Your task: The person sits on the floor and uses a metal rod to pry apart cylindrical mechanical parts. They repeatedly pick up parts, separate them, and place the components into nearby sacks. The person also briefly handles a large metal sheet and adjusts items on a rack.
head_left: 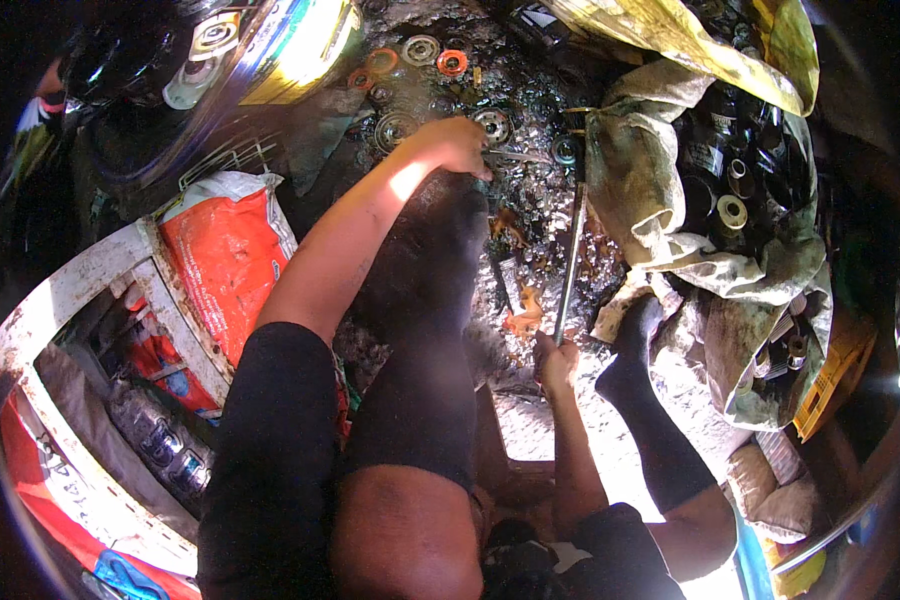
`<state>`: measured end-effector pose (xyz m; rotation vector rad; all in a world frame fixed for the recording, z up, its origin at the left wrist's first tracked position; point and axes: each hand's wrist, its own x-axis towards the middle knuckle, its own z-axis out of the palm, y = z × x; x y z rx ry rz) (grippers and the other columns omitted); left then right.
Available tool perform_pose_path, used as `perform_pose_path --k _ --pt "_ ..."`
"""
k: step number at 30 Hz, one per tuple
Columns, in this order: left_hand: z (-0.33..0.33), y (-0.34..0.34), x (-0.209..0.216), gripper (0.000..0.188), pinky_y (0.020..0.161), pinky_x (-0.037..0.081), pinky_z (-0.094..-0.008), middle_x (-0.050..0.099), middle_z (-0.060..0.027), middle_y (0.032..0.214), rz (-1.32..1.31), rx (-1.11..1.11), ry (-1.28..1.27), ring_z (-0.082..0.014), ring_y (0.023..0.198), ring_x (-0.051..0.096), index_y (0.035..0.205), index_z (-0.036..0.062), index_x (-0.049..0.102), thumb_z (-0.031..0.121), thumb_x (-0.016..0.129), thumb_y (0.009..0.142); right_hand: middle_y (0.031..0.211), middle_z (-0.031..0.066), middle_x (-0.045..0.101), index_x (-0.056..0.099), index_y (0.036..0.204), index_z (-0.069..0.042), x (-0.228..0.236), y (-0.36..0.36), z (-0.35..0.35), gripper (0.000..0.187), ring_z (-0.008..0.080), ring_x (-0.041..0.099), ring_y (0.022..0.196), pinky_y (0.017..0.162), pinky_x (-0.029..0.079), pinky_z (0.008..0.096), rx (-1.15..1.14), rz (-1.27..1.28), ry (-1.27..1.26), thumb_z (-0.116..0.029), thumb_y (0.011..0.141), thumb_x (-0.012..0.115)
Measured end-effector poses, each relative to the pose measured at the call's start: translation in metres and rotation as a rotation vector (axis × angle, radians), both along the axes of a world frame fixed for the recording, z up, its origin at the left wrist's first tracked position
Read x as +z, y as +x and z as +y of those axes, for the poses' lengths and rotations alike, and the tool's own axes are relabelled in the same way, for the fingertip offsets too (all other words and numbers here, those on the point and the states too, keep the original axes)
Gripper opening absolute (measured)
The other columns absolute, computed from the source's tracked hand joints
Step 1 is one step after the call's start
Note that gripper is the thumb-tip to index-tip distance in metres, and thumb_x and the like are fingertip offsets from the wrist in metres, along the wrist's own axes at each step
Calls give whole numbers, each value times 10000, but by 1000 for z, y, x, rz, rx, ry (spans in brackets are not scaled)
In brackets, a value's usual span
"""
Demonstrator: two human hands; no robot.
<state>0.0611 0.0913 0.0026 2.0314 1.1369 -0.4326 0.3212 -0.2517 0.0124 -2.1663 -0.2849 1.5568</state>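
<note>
My left hand (458, 148) reaches to the far middle of the ground, its fingers curled inward. A thin pale metal strip (518, 156) shows just right of the fingertips; what lies inside the grip is hidden. Next to that hand lie a round metal disc (491, 125) with holes and a grey metal ring (396, 131). My right hand (557, 364), nearer to me, is wrapped round the lower end of a long metal rod (572, 265). The rod points away from me, and its far end is hard to make out beside the sack.
Orange rings (452, 63) and small parts litter dark, oily ground. On the right, a dirty cloth sack (635, 150) holds cylindrical metal parts. A rusty white frame (80, 270) and a red bag (225, 260) stand left. A yellow-and-white bucket (305, 50) sits far left, a yellow crate (838, 375) right.
</note>
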Motion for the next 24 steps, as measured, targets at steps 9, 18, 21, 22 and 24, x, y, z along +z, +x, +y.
perform_pose_path --k 9,18,21,22,24 --pt "-12 -43 -22 627 946 481 -407 667 -213 1109 -295 58 -65 -366 1040 635 1211 37 637 366 796 702 479 -30 428 490 588 -112 16 -26 7 334 84 358 356 338 248 288 36 -77 58 -208 809 721" --pt "-85 -54 18 271 713 528 -498 679 -183 844 -158 303 343 -392 817 659 919 63 666 181 654 675 498 -8 449 524 620 -97 17 -32 8 313 105 371 351 337 267 281 1 -85 61 -229 804 739" --pt "-94 -49 10 283 692 531 -503 671 -188 799 -110 321 369 -392 779 661 917 81 673 195 652 659 509 -8 446 532 638 -92 21 -39 10 291 104 361 354 340 267 279 -26 -38 99 -218 800 737" --pt "-95 -47 8 284 687 531 -505 669 -188 789 -115 352 365 -392 769 662 913 79 673 194 651 655 511 -10 446 534 644 -91 23 -38 12 284 103 357 354 341 266 279 -32 9 134 -215 802 735" --pt "-96 -41 10 287 677 531 -509 665 -189 769 -126 409 353 -392 750 663 907 77 673 192 650 645 515 -16 444 540 660 -87 36 -44 20 270 98 353 358 345 263 277 -30 41 181 -212 807 729"
